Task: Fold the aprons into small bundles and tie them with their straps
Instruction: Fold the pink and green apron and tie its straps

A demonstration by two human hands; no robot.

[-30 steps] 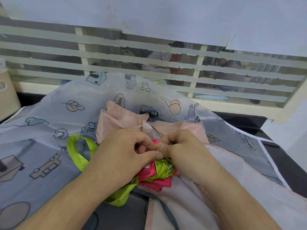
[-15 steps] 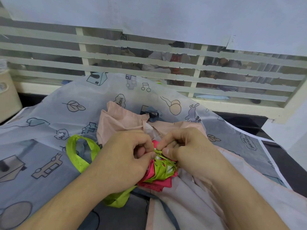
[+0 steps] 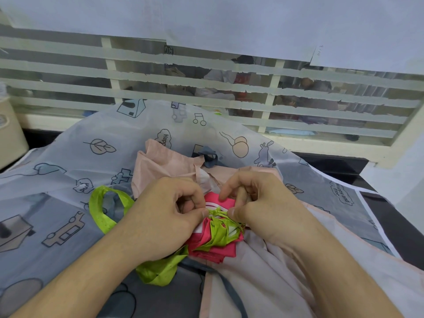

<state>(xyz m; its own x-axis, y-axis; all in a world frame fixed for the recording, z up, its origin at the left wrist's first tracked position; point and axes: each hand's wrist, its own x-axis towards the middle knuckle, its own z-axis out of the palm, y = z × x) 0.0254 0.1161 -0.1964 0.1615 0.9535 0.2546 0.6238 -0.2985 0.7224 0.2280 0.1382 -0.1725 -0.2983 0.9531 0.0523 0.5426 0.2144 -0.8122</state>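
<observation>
A taped window (image 3: 206,88) stands behind the dark counter (image 3: 339,166).

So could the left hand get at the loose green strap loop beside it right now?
Probably yes: the green strap loop lies uncovered just beside the left hand, but that hand is pinching the strap at the pink bundle and would have to let go.

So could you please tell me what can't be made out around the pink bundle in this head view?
- Knot in green strap: too small to judge if finished.
- Left side of pink bundle: behind left hand.
- Right hand fingers: tips curl out of sight.
</observation>
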